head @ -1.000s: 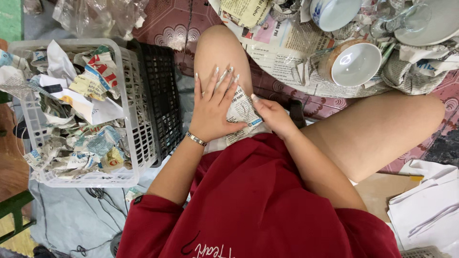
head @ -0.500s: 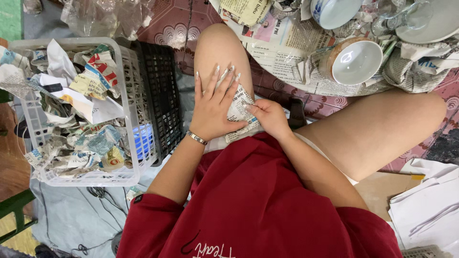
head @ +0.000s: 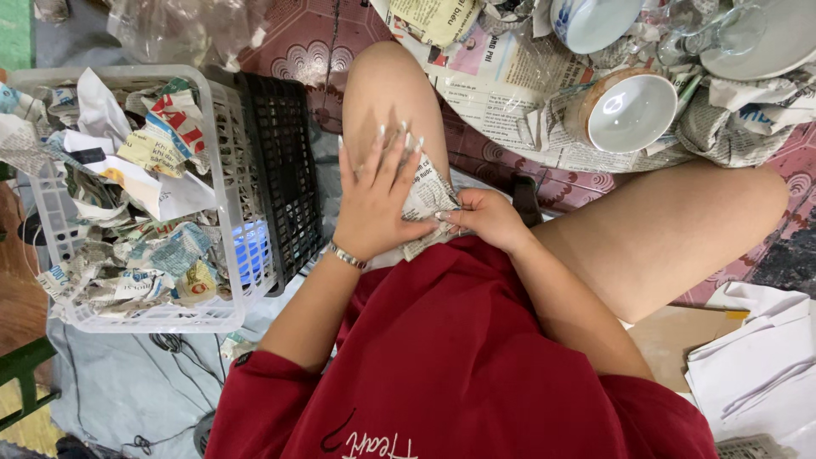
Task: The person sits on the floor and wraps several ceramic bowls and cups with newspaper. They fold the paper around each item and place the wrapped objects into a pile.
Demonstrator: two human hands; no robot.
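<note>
Since a moment ago: left hand [head: 376, 200] slid a little further over the newspaper bundle [head: 427, 204], fingers still fanned; right hand [head: 486, 218] barely shifted. Bundle on the lap, against the left thigh, mostly covered by the left palm; whatever sits inside the paper hidden, shape hard to judge. Left hand flat and spread wide, pressing down on the paper, thin bracelet at the wrist. Right hand curled, fingertips pinching the bundle's right edge. Just beyond the knees, spread newspaper sheets [head: 501, 89] with a white bowl with a brown outside [head: 627, 112], a blue-patterned bowl [head: 593, 19] cut off by the top edge, and a pale plate [head: 769, 42] among crumpled wrappings. To the left, a white plastic basket [head: 223, 170] full of paper-wrapped pieces, a black crate [head: 285, 183] leaning beside it. Patterned red floor mat [head: 297, 55] beneath; white paper stack [head: 756, 374] at lower right
</note>
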